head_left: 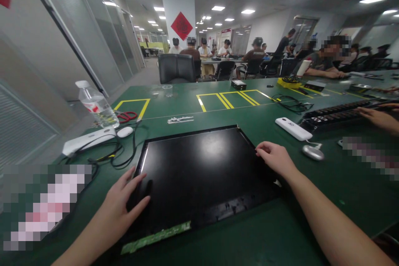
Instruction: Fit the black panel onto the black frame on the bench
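- Lying flat on the green counter (218, 110), a black panel (199, 174) is flanked by both hands, its glossy face turned up.
- The left hand (123, 205) is laid on the panel's near left corner, fingers (137, 178) spread wide and flat, nothing gripped.
- The right hand (276, 158) is set at the panel's far right edge, fingers (261, 149) curled loosely onto the rim; whether the edge is pinched cannot be told.
- A green circuit strip (156, 237) is seen along the panel's near edge.
- Left of the panel, black cables (115, 151), a white device (89, 139), red scissors (127, 115) and a water bottle (96, 106) are spread out.
- To the right, a white remote-like unit (293, 129) and a grey mouse (312, 152) are placed near the right hand.
- Another person's hand (378, 118) is rested on a dark keyboard-like tray (336, 113).
- No writing can be read.
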Demonstrator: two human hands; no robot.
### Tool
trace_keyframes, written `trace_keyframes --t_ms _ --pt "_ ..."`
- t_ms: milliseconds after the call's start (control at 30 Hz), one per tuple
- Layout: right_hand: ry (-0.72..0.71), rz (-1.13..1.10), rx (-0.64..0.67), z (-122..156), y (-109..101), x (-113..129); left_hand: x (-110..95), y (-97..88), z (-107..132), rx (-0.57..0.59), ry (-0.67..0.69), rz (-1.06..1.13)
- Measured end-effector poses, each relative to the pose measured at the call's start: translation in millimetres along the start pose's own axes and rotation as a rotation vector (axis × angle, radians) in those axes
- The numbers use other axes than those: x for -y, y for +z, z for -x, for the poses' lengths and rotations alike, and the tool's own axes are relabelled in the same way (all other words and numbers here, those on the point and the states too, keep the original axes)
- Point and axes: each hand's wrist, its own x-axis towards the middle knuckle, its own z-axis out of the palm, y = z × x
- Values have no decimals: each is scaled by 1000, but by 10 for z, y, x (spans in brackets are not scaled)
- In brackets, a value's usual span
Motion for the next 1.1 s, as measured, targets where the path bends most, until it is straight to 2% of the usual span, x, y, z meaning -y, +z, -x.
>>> trace_keyframes --t_ms 200,333,533,733,867,1000,1100 --pt "-30 2 -5 -5 73 -23 128 -110 -72 28 -99 -208" --pt "-22 11 -2 0 100 -1 185 -151 -57 47 -151 -255" --pt "-10 0 10 -4 111 12 164 -125 -18 89 -175 -248" --pt "-29 -6 2 -2 122 3 179 -135 -63 103 -203 -103" --pt "-13 -22 14 -13 124 -16 129 -136 -87 72 -285 18" --pt "10 -30 2 -50 118 -47 -17 -175 -93 26 -379 183" --pt "32 -32 -19 -77 107 -61 -218 -257 -95 17 -461 341"
